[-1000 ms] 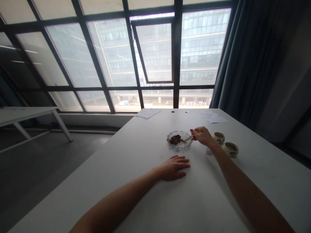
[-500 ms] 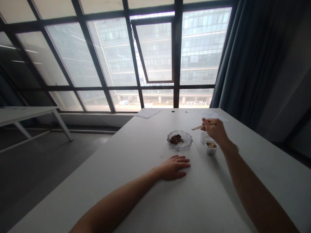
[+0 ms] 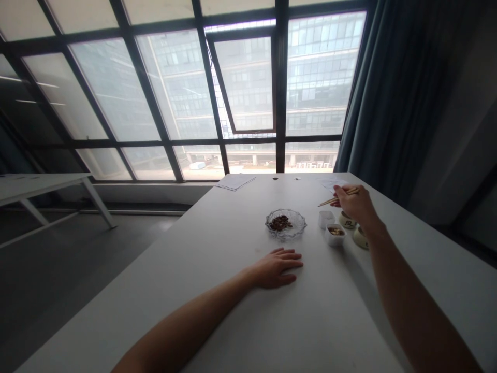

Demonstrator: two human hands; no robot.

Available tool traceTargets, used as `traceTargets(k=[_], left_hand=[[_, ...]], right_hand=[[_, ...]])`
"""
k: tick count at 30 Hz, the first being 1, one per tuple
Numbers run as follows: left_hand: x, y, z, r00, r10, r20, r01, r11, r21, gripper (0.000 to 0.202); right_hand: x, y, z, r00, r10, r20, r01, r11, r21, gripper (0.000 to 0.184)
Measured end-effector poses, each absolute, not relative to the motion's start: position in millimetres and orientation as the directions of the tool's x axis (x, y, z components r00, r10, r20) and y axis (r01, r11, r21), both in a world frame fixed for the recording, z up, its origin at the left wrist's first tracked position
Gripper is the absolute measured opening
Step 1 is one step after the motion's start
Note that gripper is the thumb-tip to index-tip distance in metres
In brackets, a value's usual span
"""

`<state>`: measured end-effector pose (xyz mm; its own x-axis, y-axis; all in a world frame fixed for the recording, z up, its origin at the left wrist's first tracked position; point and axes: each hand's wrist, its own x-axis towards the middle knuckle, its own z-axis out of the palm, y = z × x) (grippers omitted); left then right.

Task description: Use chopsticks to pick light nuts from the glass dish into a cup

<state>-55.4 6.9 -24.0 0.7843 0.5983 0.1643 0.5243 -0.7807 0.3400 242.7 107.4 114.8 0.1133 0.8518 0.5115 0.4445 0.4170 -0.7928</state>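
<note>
My right hand [image 3: 356,205] is closed round a pair of wooden chopsticks [image 3: 338,197], whose tips point left above the table. Beneath the tips stands a small white plastic tub [image 3: 326,219]. Nearer me, a second tub [image 3: 335,241] contains pale brown pieces. Two greenish pots [image 3: 347,221] sit under my right hand and wrist, partly covered by them. My left hand [image 3: 277,268] lies flat on the white table, fingers spread and holding nothing. Just beyond it is a scalloped clear glass dish [image 3: 298,228] with a heap of dark brown pieces [image 3: 280,223] on its left side.
Paper sheets [image 3: 236,181] lie at the table's far left corner, and another sheet [image 3: 330,182] at the far right. A second white table [image 3: 46,187] stands off to the left. Windows and a dark blue curtain [image 3: 382,98] are beyond.
My right hand has moved right with the chopsticks, from near the glass dish side to above the pots, uncovering more of them. My left hand has stayed in place.
</note>
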Motion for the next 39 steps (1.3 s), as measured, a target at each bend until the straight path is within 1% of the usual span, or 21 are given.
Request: traceTargets(k=[2,4,7,12,16,24,28,31,35,39], left_hand=[[-57.4,6.8,-24.3,0.785,0.596,0.167,0.522,-0.782,0.340,0.052],[-57.0,7.1,-24.3,0.785,0.595,0.172,0.520,-0.784,0.339,0.052],[-52.4,8.2,-23.8,0.784,0.594,0.178,0.519,-0.785,0.338,0.052],[-47.2,9.0,-22.3,0.781,0.599,0.177,0.522,-0.781,0.342,0.053],[-48.7,8.4,-22.4,0.780,0.601,0.173,0.526,-0.781,0.337,0.052],[-51.3,8.3,-24.2,0.782,0.597,0.179,0.522,-0.784,0.335,0.052],[-51.8,8.1,-23.4,0.782,0.597,0.179,0.520,-0.784,0.339,0.052],[-51.7,8.1,-22.9,0.786,0.592,0.179,0.515,-0.787,0.340,0.053],[-51.4,7.8,-22.1,0.784,0.595,0.176,0.518,-0.783,0.344,0.053],[-50.5,7.0,-20.6,0.783,0.598,0.170,0.520,-0.780,0.348,0.053]], right_hand=[[229.2,104.1,113.4,0.078,0.877,0.474,0.336,0.425,-0.841,0.042],[217.1,102.5,109.6,-0.021,0.899,0.437,0.258,0.427,-0.866,0.047],[204.4,105.4,98.9,-0.145,0.911,0.386,0.205,0.409,-0.889,0.051],[190.3,113.6,79.1,-0.237,0.918,0.318,0.217,0.369,-0.904,0.051],[182.4,116.3,67.7,-0.272,0.910,0.314,0.277,0.386,-0.880,0.047],[176.1,120.6,57.4,-0.172,0.894,0.413,0.355,0.447,-0.821,0.048],[180.3,117.3,68.7,-0.119,0.902,0.416,0.331,0.431,-0.840,0.052],[192.9,115.5,82.8,-0.064,0.884,0.463,0.336,0.456,-0.824,0.055],[220.3,114.5,101.6,0.062,0.824,0.563,0.414,0.492,-0.766,0.055],[246.9,112.2,113.4,0.161,0.763,0.626,0.561,0.451,-0.694,0.046]])
